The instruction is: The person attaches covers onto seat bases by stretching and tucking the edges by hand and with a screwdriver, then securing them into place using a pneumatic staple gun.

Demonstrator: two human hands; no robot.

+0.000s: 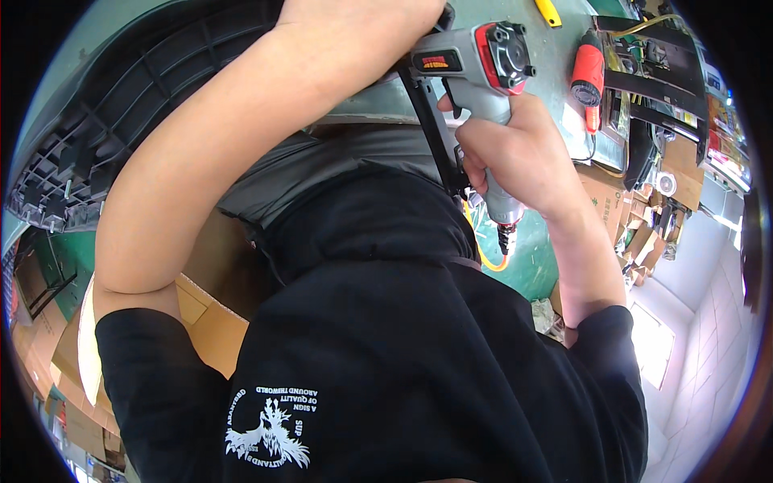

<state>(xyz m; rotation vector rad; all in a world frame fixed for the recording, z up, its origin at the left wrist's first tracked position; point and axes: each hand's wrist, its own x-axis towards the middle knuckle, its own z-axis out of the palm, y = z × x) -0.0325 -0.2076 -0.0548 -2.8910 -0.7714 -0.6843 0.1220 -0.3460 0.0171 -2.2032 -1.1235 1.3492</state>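
My right hand (515, 153) is wrapped round the grip of a grey and red pneumatic staple gun (479, 60), with the index finger by the trigger. The gun's long black magazine slants down beside the hand. A yellow-orange air hose (495, 264) joins the bottom of its handle. My left hand (358, 20) reaches across at the top, close to the gun's head; its fingers are cut off or hidden, so what they touch does not show. Under my left forearm lies a large black ribbed plastic shell (153, 72). Dark grey fabric (346, 157) spreads between it and my body.
On the green-grey worktop at the right lies a red and black power tool (588, 76), with a yellow-handled object (548, 11) farther back. A black rack (664, 88) stands beyond. Cardboard boxes (209, 318) are at lower left, more at far right.
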